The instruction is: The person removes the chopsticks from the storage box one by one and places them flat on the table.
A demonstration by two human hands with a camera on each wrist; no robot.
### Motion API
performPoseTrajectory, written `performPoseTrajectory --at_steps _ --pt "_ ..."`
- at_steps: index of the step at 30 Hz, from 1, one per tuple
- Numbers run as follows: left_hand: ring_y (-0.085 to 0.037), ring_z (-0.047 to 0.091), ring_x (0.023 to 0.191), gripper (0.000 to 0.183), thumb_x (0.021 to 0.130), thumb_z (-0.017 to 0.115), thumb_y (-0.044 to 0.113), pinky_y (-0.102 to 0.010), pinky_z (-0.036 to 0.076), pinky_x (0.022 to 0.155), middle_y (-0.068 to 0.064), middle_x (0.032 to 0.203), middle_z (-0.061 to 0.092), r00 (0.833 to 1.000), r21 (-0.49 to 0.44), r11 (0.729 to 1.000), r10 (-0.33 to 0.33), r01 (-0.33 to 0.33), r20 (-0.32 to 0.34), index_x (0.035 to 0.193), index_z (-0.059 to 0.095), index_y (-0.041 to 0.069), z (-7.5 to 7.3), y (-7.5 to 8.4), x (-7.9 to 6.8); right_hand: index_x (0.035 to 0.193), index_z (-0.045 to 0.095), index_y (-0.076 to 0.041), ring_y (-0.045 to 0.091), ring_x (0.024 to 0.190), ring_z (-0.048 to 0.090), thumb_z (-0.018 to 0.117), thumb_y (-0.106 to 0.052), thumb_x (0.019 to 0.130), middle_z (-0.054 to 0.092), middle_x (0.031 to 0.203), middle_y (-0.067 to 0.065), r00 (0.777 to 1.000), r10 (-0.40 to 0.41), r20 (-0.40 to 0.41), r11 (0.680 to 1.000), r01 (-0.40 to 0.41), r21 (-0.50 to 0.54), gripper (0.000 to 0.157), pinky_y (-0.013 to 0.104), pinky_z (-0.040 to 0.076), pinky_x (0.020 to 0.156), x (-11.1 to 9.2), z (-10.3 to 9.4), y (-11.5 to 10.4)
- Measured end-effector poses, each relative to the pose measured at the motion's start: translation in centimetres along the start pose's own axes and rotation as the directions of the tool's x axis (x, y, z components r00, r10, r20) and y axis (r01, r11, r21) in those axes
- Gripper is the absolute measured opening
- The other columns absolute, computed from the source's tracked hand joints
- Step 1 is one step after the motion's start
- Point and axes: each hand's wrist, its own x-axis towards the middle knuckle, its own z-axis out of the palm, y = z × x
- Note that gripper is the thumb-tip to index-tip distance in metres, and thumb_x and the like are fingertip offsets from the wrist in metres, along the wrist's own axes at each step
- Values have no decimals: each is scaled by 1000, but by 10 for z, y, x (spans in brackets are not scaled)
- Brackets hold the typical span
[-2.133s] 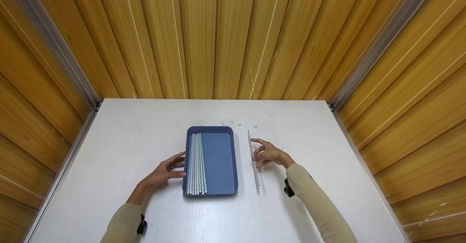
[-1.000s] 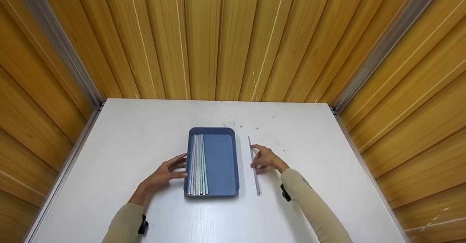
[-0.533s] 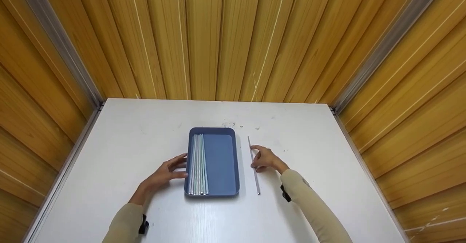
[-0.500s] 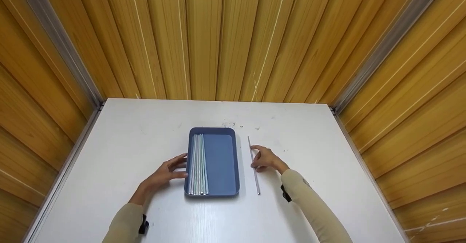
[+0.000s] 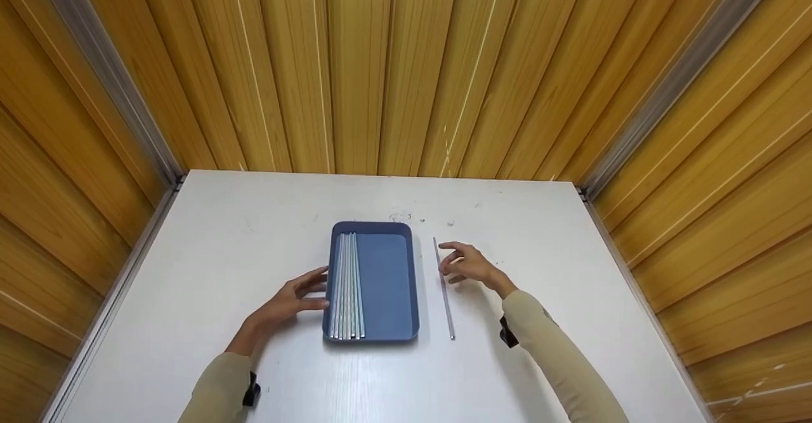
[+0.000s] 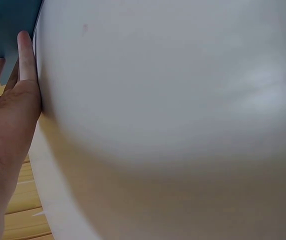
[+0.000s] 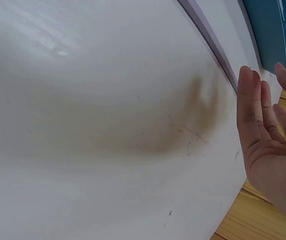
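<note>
A blue rectangular tray (image 5: 384,283) stands on the white table, with several long, thin, pale sticks (image 5: 346,283) side by side along its left part. My left hand (image 5: 285,299) rests its fingertips against the tray's left wall, fingers loosely spread. In the left wrist view the thumb and fingers (image 6: 27,60) are right at the blue wall. One more thin stick (image 5: 446,302), greyish-lilac, lies on the table right of the tray, roughly parallel to it. My right hand (image 5: 472,264) is just beside its upper half, fingers loose and not wrapped round it, as the right wrist view also shows.
The white table (image 5: 254,220) has small dark marks (image 5: 401,217) behind the tray. Wood-patterned walls (image 5: 355,68) close off the back and both sides, with grey metal posts (image 5: 108,74) at the corners. A narrow strip of tabletop separates the tray from the lone stick.
My right hand first brought the stick down and slightly nearer onto the table, then loosened its fingers and drew back up and to the right. The left hand stays at the tray.
</note>
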Motion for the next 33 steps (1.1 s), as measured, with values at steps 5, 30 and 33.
performPoseTrajectory --at_steps 5,30,33 --pt "-40 42 146 80 94 74 14 -64 23 123 -20 161 39 1000 -4 1000 4 -4 8 162 31 14 1 -1 1 147 45 7 39 107 71 62 -3 97 68 110 17 998 -57 -11 996 58 61 54 43 63 86 3 3 -6" --pt "-39 44 145 77 95 74 16 -44 45 115 -19 161 40 1000 0 1000 -9 9 15 159 33 8 -1 0 0 154 38 -1 38 107 67 67 -7 97 54 133 30 992 -36 122 998 42 -46 64 52 58 94 42 103 -90" --pt "-39 44 145 77 95 74 16 -41 46 113 -19 161 40 1000 -5 1000 -13 13 17 159 33 8 0 1 0 155 36 0 38 103 68 70 -5 94 52 135 30 995 -14 96 1000 16 -12 69 51 58 94 48 116 -82"
